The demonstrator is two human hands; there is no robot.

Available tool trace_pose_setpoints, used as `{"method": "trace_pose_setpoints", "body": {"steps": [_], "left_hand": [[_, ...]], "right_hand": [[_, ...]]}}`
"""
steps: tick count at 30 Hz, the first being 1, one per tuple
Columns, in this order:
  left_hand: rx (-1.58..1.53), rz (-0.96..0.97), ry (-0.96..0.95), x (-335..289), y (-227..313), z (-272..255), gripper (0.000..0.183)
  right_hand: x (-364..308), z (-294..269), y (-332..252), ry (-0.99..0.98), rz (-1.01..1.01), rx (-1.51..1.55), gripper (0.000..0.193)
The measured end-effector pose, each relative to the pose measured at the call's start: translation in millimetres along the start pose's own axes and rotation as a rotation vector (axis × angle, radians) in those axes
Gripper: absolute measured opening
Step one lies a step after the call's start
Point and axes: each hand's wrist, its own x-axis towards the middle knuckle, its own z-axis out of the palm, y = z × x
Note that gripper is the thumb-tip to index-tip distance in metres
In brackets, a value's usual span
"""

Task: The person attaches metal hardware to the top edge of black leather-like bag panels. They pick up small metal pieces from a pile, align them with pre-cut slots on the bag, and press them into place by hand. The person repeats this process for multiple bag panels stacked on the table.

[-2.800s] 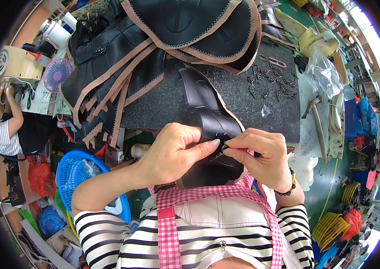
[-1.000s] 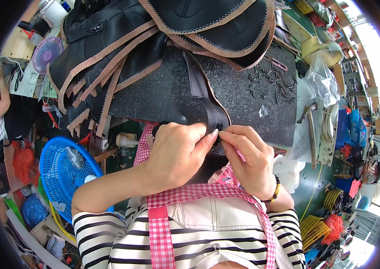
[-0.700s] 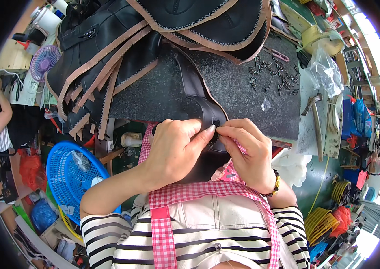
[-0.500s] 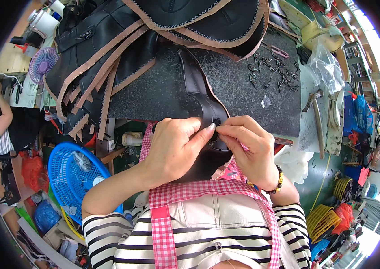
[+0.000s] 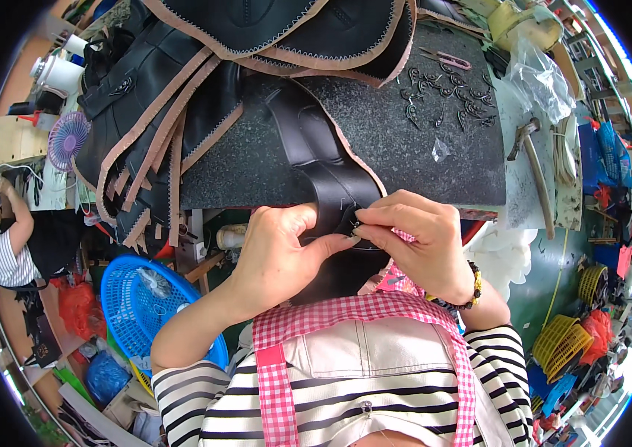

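A long black leather piece (image 5: 316, 141) with a tan edge runs from the dark worktop down over its front edge to my hands. My left hand (image 5: 271, 249) is closed on it, with the leather between thumb and fingers. From the right, my right hand (image 5: 424, 238) pinches a small dark metal fitting (image 5: 353, 225) against the leather, fingertips close to my left thumb. My fingers partly hide the fitting, so its exact shape is unclear. Several similar dark metal fittings (image 5: 450, 95) lie scattered on the worktop at the far right.
Black leather panels (image 5: 256, 26) with zigzag-stitched tan edges are heaped at the back and left. Pink-handled scissors (image 5: 454, 61), a hammer (image 5: 536, 171) and a clear plastic bag (image 5: 543, 82) lie to the right. A blue basket (image 5: 133, 298) stands lower left. Another person (image 5: 14, 249) works at far left.
My view has shifted slightly. More of the leather piece shows flat above my hands, and my left thumb has moved lower beneath the fitting. Both hands stay close together.
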Motion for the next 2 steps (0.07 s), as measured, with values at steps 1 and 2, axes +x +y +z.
{"method": "trace_pose_setpoints", "body": {"steps": [1, 2], "left_hand": [[0.022, -0.04, -0.023, 0.5, -0.1, -0.7, 0.016], [0.039, -0.075, -0.037, 1.4, -3.0, -0.5, 0.016]], "right_hand": [[-0.8, -0.2, 0.5, -0.004, -0.011, 0.0, 0.014], [-1.4, -0.8, 0.9, -0.008, -0.022, 0.0, 0.014]]}}
